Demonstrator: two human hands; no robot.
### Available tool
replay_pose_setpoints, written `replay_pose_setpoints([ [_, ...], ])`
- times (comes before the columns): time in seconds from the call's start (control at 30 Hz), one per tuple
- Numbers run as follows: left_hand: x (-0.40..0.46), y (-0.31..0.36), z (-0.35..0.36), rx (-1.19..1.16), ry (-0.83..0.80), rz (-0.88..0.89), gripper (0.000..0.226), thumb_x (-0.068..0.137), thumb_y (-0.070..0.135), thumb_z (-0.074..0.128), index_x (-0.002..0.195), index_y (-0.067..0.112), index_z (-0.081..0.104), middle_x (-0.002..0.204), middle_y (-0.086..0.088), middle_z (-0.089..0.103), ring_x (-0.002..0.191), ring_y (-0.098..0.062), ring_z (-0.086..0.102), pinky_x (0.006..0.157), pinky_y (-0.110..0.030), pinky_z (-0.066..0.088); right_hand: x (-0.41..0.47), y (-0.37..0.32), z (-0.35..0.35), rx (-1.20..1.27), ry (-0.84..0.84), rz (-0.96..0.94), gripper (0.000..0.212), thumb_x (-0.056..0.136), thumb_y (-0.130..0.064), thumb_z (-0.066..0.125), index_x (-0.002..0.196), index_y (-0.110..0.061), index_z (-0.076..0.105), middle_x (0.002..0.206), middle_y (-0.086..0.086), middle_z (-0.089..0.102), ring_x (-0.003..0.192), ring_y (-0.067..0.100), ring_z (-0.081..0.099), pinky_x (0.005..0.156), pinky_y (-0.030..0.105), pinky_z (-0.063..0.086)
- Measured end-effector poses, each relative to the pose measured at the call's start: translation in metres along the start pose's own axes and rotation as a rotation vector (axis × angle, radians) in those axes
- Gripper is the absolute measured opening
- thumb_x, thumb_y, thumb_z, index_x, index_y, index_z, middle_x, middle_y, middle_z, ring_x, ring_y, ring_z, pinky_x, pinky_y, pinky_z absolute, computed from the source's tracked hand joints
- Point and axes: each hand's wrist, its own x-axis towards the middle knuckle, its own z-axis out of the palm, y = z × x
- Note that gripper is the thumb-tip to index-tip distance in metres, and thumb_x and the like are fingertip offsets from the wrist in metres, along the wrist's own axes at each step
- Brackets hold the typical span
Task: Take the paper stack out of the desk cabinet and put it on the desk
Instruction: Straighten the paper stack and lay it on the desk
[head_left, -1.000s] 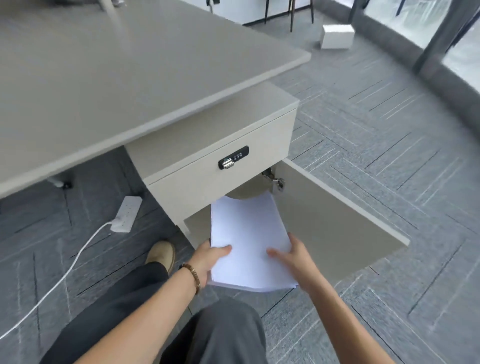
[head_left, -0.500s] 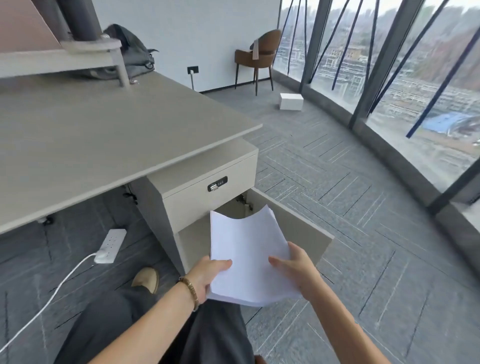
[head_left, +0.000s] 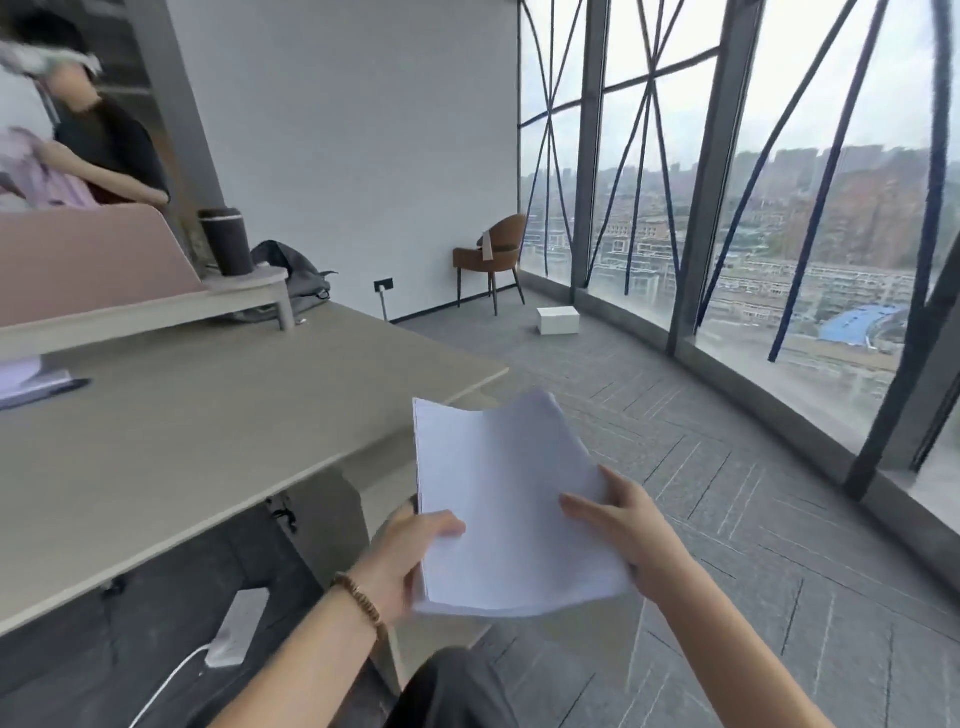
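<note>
Item: paper stack (head_left: 511, 499), held by us in the air beside the desk (head_left: 208, 415) front edge, over open carpet. Left hand (head_left: 402, 561) and right hand (head_left: 631, 535) pinch its near corners, thumbs on top.

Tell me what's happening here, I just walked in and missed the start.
A person holds a paper stack in both hands, left hand on its left edge and right hand on its right. The stack hangs in the air beside the desk, not yet set down on it.
</note>
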Motion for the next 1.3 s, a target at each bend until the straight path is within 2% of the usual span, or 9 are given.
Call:
replay_pose_setpoints([
  [0.13,-0.022,0.057,-0.033,-0.058,0.038,0.096,0.032,0.08,0.005,0.068,0.112,0.002,0.067,0.104,-0.016,0.076,0.101,-0.036,0.07,0.094,-0.048,0.052,0.015,-0.054,0.032,-0.022,-0.044,-0.169,0.037,0.086,-0.008,0.069,0.113,-0.034,0.069,0.107,-0.012,0.077,0.101,0.012,0.073,0.093,0.043,0.056],
  [0.27,-0.042,0.098,-0.066,-0.182,0.144,0.118,0.024,0.085,0.018,0.071,0.106,0.007,0.071,0.103,-0.018,0.076,0.098,-0.036,0.07,0.087,-0.045,0.054,0.028,-0.098,0.076,-0.084,-0.102,-0.305,0.045,0.084,-0.018,0.069,0.123,-0.039,0.063,0.113,-0.012,0.075,0.106,0.015,0.071,0.096,0.05,0.054],
  [0.37,-0.048,0.11,-0.098,-0.188,0.29,0.194,0.025,0.085,0.013,0.073,0.108,0.004,0.071,0.102,-0.019,0.076,0.091,-0.035,0.072,0.082,-0.046,0.057,0.036,-0.121,0.117,-0.13,-0.087,-0.367,0.047,0.081,-0.029,0.069,0.123,-0.047,0.059,0.109,-0.018,0.074,0.102,0.014,0.071,0.093,0.05,0.055],
  [0.47,-0.057,0.115,-0.132,-0.198,0.437,0.301,0.028,0.085,0.009,0.073,0.112,0.003,0.069,0.105,-0.019,0.074,0.092,-0.036,0.072,0.081,-0.048,0.057,0.048,-0.138,0.157,-0.131,-0.138,-0.424,0.041,0.085,-0.026,0.068,0.119,-0.047,0.06,0.106,-0.019,0.074,0.099,0.01,0.07,0.089,0.047,0.057],
  [0.63,-0.066,0.123,-0.191,-0.194,0.574,0.47,0.02,0.088,0.01,0.069,0.108,0.015,0.069,0.101,-0.005,0.076,0.092,-0.029,0.072,0.08,-0.042,0.057,0.068,-0.151,0.226,-0.038,-0.243,-0.383,0.026,0.092,-0.029,0.061,0.116,-0.04,0.061,0.108,-0.017,0.072,0.1,0.011,0.068,0.093,0.046,0.054],
  [0.77,-0.061,0.132,-0.23,-0.163,0.679,0.587,0.022,0.089,0.007,0.067,0.109,0.016,0.068,0.104,-0.002,0.076,0.093,-0.024,0.072,0.083,-0.04,0.057,0.092,-0.155,0.274,-0.004,-0.307,-0.345,0.032,0.09,-0.016,0.054,0.11,-0.04,0.06,0.107,-0.007,0.072,0.104,0.025,0.067,0.096,0.053,0.052],
  [0.9,-0.05,0.134,-0.265,-0.103,0.753,0.667,0.022,0.09,0.007,0.065,0.107,0.02,0.068,0.103,0.003,0.076,0.094,-0.019,0.072,0.084,-0.038,0.056,0.117,-0.154,0.313,-0.055,-0.335,-0.363,0.03,0.089,-0.01,0.056,0.11,-0.031,0.057,0.108,-0.005,0.071,0.1,0.025,0.068,0.091,0.053,0.055],
  [1.1,-0.029,0.122,-0.308,-0.018,0.776,0.666,0.014,0.091,0.015,0.066,0.1,0.025,0.071,0.1,0.007,0.077,0.094,-0.015,0.073,0.084,-0.036,0.057,0.145,-0.128,0.367,-0.052,-0.282,-0.333,0.027,0.089,-0.005,0.052,0.109,-0.023,0.052,0.106,-0.001,0.067,0.102,0.03,0.064,0.092,0.05,0.052],
  [1.3,-0.005,0.101,-0.333,0.009,0.758,0.63,0.017,0.09,0.018,0.067,0.107,0.021,0.07,0.104,0.006,0.076,0.098,-0.014,0.072,0.087,-0.036,0.057,0.15,-0.094,0.398,0.017,-0.201,-0.26,0.025,0.091,-0.003,0.05,0.105,-0.024,0.05,0.103,0.006,0.066,0.099,0.034,0.062,0.09,0.047,0.052],
])
